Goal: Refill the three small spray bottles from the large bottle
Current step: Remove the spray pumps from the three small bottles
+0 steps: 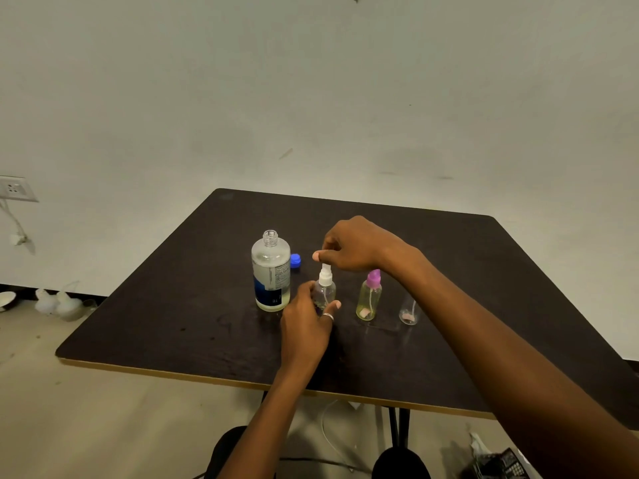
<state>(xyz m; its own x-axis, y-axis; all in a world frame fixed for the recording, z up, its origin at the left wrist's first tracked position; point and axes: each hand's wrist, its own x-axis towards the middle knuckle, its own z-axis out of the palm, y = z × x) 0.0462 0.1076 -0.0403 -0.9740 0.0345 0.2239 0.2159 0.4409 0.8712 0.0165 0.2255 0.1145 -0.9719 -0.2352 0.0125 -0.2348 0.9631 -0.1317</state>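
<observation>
- On the dark table (pixel 166 305), near its middle, what do the hands have?
- The left hand (pixel 304 326) grips the body of the clear small spray bottle (pixel 326 292), fingers and thumb wrapped round it, a ring on the thumb. The right hand (pixel 354 247) comes from above, its fingers curled and pinching the top of that bottle's white spray head (pixel 325 274).
- And the large bottle (pixel 270 271)?
- It stands upright just left of the held bottle, with its neck open and clear liquid inside. Its blue cap (pixel 295 261) lies on the table just behind it to the right.
- The other two small ones?
- To the right, in a row: a yellowish bottle (pixel 368 300) with a purple spray head, standing upright. Further right is a clear bottle (pixel 408 314), partly hidden behind the right forearm, so I cannot tell what tops it.
</observation>
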